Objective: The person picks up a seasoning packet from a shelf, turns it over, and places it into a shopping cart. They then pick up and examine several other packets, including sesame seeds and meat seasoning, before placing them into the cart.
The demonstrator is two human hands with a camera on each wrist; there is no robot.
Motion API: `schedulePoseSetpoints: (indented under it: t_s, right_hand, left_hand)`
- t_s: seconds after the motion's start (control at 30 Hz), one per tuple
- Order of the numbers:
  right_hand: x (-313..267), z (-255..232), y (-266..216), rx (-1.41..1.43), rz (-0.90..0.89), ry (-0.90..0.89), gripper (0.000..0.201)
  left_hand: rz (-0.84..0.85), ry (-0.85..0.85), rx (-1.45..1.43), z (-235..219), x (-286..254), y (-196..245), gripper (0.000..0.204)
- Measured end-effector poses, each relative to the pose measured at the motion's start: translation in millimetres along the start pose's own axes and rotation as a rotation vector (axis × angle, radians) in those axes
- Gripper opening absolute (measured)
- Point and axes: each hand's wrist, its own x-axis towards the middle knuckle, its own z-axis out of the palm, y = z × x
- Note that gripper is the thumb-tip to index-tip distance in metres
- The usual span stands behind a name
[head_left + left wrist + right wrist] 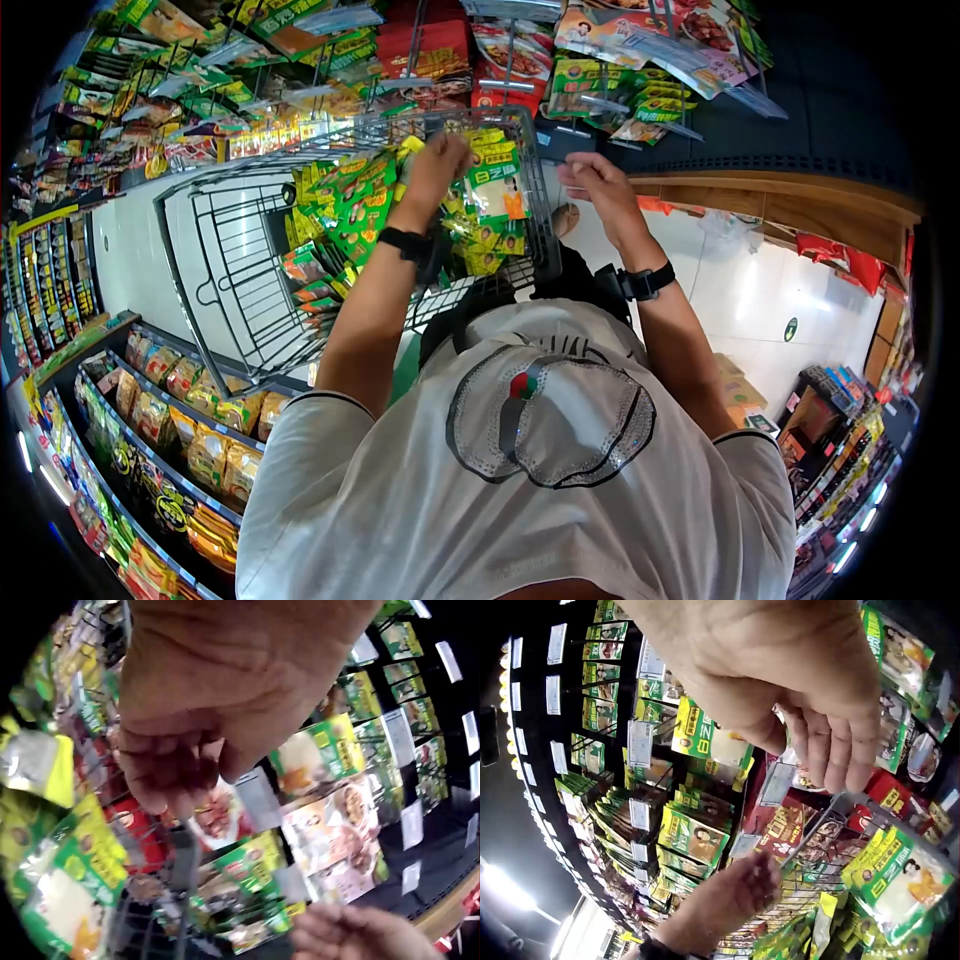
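Observation:
My left hand (pixel 438 168) is over the wire shopping cart (pixel 205 225), its fingers loosely curled with nothing in them. Close under and beside it lie many green and yellow food packets (pixel 355 205). One white-fronted green packet (pixel 497 190) lies face up near the cart's end, also seen as a packet (pixel 900 885) in the right wrist view. Just outside that end of the cart hovers my right hand (pixel 602 190), fingers loosely bent and holding nothing. In the left wrist view, the curled left fingers (pixel 169 776) overlap the hanging packets behind the cart.
Hooks with hanging packets (pixel 585 85) and price tags (pixel 397 737) line the rack ahead. A wooden ledge (pixel 770 195) runs along its base at right. Low shelves of bagged goods (pixel 205 455) stand at left. White tiled floor (pixel 720 290) shows at right.

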Motion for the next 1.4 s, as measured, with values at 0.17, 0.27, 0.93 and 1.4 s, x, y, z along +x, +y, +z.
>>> schedulePoseSetpoints:
  t_s: [0.17,0.27,0.93,1.4]
  right_hand:
    - [-5,8,4,-0.053,0.074,-0.071,0.03]
    - [-2,9,6,-0.063,0.079,-0.103,0.03]
    - [-7,13,8,-0.091,0.142,-0.107,0.029]
    - [-11,16,6,-0.108,0.131,-0.143,0.032]
  left_hand:
    - [-0.43,-0.12,0.166,12,-35,-104,0.035]
    - [-0.127,-0.291,0.826,14,-24,-187,0.031]
    - [-0.503,-0.174,0.08,49,-24,-120,0.021]
    - [-0.313,-0.121,-0.044,15,-56,-39,0.017]
